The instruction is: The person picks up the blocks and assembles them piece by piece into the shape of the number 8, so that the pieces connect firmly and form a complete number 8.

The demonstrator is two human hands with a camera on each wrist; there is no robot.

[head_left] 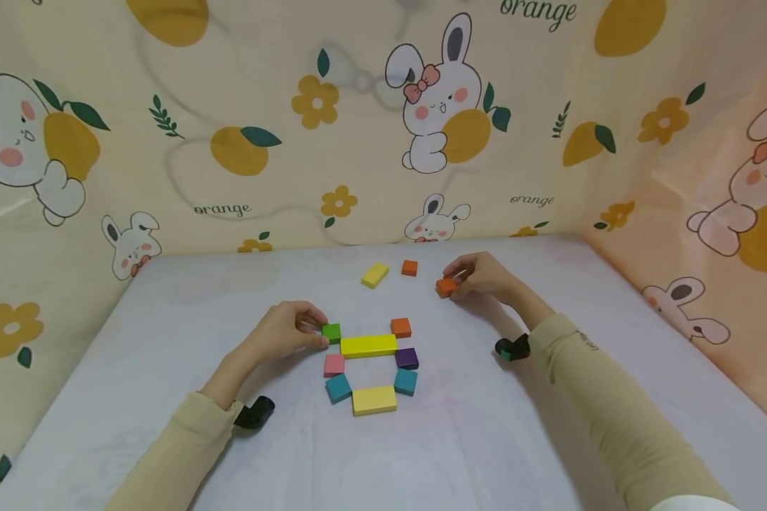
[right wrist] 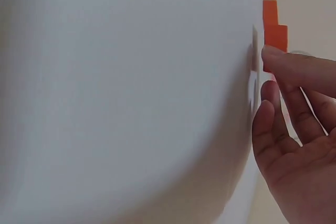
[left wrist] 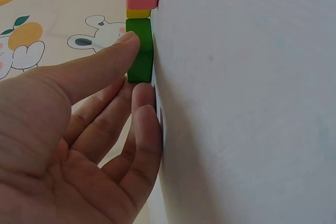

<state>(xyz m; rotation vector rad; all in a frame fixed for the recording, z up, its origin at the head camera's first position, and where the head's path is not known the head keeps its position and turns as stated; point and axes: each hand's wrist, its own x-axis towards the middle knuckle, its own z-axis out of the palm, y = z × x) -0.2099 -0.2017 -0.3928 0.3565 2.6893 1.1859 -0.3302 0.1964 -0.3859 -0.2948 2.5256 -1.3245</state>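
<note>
My left hand (head_left: 287, 330) pinches a green block (head_left: 331, 333) between thumb and fingers, at the left end of a long yellow block (head_left: 368, 346). In the left wrist view the thumb lies on the side of the green block (left wrist: 140, 51). Farther back on the right, my right hand (head_left: 482, 275) pinches an orange block (head_left: 446, 287) at the fingertips. An orange block (head_left: 400, 327) stands by the long block's right end. Below are a pink block (head_left: 334, 365), a purple block (head_left: 407, 358), two teal blocks (head_left: 339, 389) and a yellow block (head_left: 374, 401), forming a ring.
At the back of the white table (head_left: 486, 440) lie a yellow block (head_left: 375, 275) and an orange block (head_left: 410, 268), left of my right hand. A printed curtain (head_left: 371, 156) with rabbits and oranges hangs behind and along both sides.
</note>
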